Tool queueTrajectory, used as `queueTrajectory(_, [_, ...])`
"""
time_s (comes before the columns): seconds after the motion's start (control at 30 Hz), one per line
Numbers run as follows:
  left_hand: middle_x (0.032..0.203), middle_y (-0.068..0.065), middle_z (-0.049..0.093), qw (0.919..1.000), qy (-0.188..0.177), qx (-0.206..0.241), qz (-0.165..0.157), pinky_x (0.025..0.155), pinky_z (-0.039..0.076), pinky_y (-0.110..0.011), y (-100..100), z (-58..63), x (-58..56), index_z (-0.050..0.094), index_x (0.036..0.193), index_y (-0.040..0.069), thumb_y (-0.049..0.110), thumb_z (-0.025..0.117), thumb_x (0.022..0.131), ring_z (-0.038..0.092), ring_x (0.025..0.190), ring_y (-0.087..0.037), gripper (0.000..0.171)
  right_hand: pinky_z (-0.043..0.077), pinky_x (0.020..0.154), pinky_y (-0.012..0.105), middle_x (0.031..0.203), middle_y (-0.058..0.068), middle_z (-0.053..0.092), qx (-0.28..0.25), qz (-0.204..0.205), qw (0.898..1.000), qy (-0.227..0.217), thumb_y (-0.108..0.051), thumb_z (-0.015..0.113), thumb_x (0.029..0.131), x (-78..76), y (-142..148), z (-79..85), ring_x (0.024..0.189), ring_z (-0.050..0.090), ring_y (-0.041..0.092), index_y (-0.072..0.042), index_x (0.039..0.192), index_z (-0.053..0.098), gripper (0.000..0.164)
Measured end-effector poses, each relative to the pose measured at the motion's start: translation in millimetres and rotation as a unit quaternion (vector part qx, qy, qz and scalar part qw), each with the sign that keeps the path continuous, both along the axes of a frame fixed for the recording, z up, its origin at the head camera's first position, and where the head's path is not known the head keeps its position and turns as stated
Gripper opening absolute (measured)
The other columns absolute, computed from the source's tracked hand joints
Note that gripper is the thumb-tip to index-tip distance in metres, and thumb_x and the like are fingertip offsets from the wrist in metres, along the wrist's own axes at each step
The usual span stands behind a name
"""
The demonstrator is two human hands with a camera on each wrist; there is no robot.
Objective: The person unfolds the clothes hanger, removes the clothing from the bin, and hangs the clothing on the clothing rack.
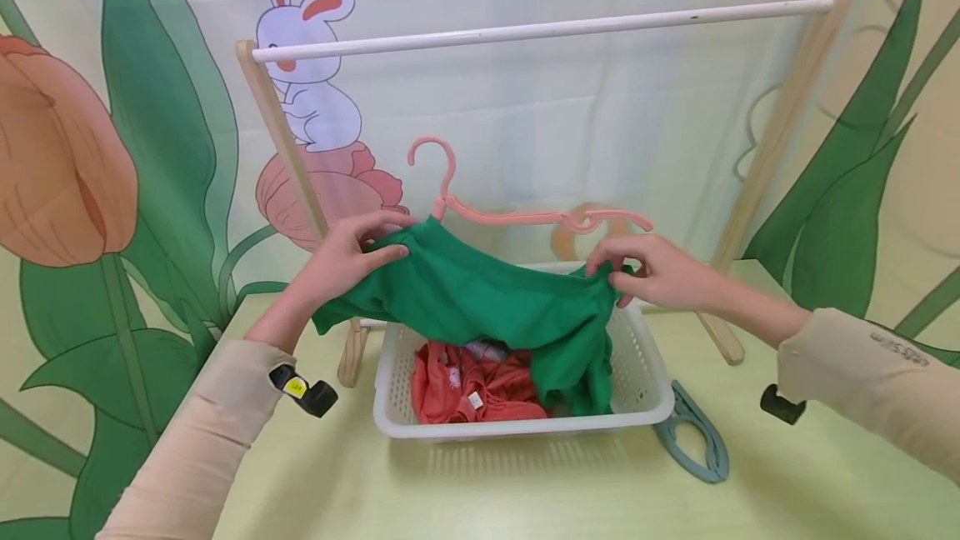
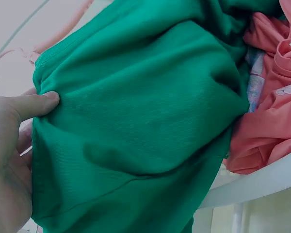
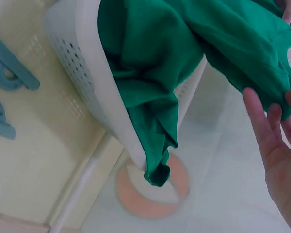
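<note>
A green garment (image 1: 480, 282), likely a shirt, is stretched between both hands above a white basket, its lower right part drooping into it. My left hand (image 1: 352, 252) pinches its upper left part; in the left wrist view the thumb (image 2: 46, 103) lies on top of the cloth. My right hand (image 1: 660, 273) pinches the upper right edge between thumb and fingers. Behind the garment's top edge, a pink hanger (image 1: 510, 217) shows its hook and one arm. The garment hides the hanger's left part, so I cannot tell whether that part is inside the cloth.
The white basket (image 1: 525, 425) holds coral-red clothes (image 1: 480, 390). A folded blue-grey hanger (image 1: 701, 440) lies on the table by the basket's right corner. Behind stands a rack with a white rail (image 1: 540, 28) and wooden legs, before a printed curtain (image 1: 675, 123).
</note>
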State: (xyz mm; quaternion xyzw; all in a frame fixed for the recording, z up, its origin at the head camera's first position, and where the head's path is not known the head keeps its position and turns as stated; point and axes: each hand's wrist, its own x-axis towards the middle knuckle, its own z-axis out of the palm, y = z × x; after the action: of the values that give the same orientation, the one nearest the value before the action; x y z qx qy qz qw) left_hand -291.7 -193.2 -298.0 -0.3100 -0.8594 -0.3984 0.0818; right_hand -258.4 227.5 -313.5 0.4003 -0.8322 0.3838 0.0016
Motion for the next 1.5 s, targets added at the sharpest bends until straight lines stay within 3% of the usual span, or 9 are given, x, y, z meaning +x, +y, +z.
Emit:
queueTrajectory(0.1, [0.135,-0.011,0.062,0.9999,-0.015,-0.002,-0.008,0.102,0.051,-0.048,1.7,-2.9,-2.2,0.063,0.132,0.011,0.014,0.067,0.094,0.065,0.116,-0.029,0.038,0.056,0.055,0.027,0.09,0.001,0.062,0.0,-0.027,0.999,0.03,0.0,0.062,0.093,0.1,-5.0,-2.5,0.086,0.057,0.012,-0.014,0.096,0.065,0.014])
queueTrajectory(0.17, [0.133,-0.011,0.063,0.9997,-0.022,-0.005,-0.01,0.102,0.051,-0.048,2.2,-4.7,-2.8,0.062,0.132,0.01,0.014,0.067,0.094,0.066,0.115,-0.028,0.038,0.052,0.055,0.024,0.087,-0.004,0.062,0.006,-0.045,0.997,0.058,-0.008,0.071,0.09,0.7,-8.5,-3.1,0.102,0.052,0.009,-0.018,0.089,0.065,0.011])
queueTrajectory(0.23, [0.13,-0.011,0.065,0.9996,-0.025,-0.006,-0.011,0.101,0.052,-0.045,2.0,-6.4,-3.0,0.062,0.132,0.01,0.014,0.066,0.094,0.067,0.113,-0.027,0.038,0.049,0.055,0.022,0.084,-0.007,0.061,0.008,-0.059,0.995,0.083,-0.014,0.076,0.086,0.6,-11.5,-3.5,0.105,0.047,0.007,-0.021,0.086,0.064,0.014])
queueTrajectory(0.47, [0.131,-0.013,0.063,0.9994,-0.034,0.001,-0.002,0.101,0.052,-0.048,0.3,-11.8,-3.2,0.061,0.132,0.009,0.012,0.066,0.094,0.064,0.112,-0.029,0.038,0.045,0.058,0.023,0.078,-0.009,0.063,0.008,-0.082,0.991,0.102,-0.014,0.079,0.084,1.8,-11.3,-4.6,0.067,0.051,0.005,-0.021,0.087,0.066,0.016])
queueTrajectory(0.67, [0.13,-0.013,0.061,0.9991,-0.041,-0.007,0.007,0.101,0.05,-0.05,1.0,-12.3,-2.8,0.061,0.132,0.009,0.014,0.066,0.095,0.061,0.112,-0.03,0.038,0.048,0.06,0.023,0.091,-0.001,0.07,0.017,-0.099,0.993,0.068,-0.012,0.078,0.084,4.3,-10.6,-1.6,0.071,0.059,0.005,-0.014,0.099,0.071,0.017])
queueTrajectory(0.87, [0.126,-0.011,0.065,0.9991,-0.037,-0.015,0.012,0.098,0.051,-0.039,-3.1,-11.3,-3.1,0.064,0.129,0.011,0.017,0.068,0.094,0.064,0.108,-0.025,0.035,0.055,0.057,0.026,0.084,0.002,0.069,0.025,-0.109,0.994,0.017,-0.013,0.075,0.087,6.7,-7.7,2.1,0.061,0.063,0.015,-0.013,0.098,0.074,0.011])
queueTrajectory(1.1, [0.121,-0.009,0.067,0.9989,-0.045,-0.004,-0.009,0.091,0.05,-0.019,-10.1,-14.2,-3.6,0.065,0.127,0.011,0.018,0.066,0.095,0.065,0.102,-0.01,0.033,0.053,0.056,0.023,0.083,0.0,0.068,-0.001,-0.092,0.995,0.042,-0.009,0.074,0.087,7.2,3.0,3.8,0.061,0.06,0.013,-0.013,0.096,0.073,0.01])
queueTrajectory(1.23, [0.122,-0.008,0.067,0.9987,-0.048,-0.002,-0.017,0.093,0.05,-0.018,-14.0,-16.5,-3.5,0.064,0.127,0.012,0.018,0.065,0.096,0.064,0.102,-0.003,0.032,0.052,0.055,0.021,0.081,0.001,0.066,-0.003,-0.103,0.993,0.059,-0.007,0.073,0.087,7.4,11.8,4.3,0.065,0.059,0.01,-0.013,0.095,0.073,0.01])
queueTrajectory(1.5, [0.12,-0.008,0.069,0.9986,-0.052,-0.005,-0.008,0.093,0.05,-0.021,-17.8,-17.8,-1.0,0.067,0.126,0.012,0.02,0.065,0.096,0.064,0.103,-0.008,0.031,0.053,0.068,0.02,0.087,-0.004,0.068,0.031,-0.139,0.988,0.061,-0.011,0.072,0.089,9.5,28.4,10.1,0.079,0.058,0.005,-0.019,0.095,0.072,0.009])
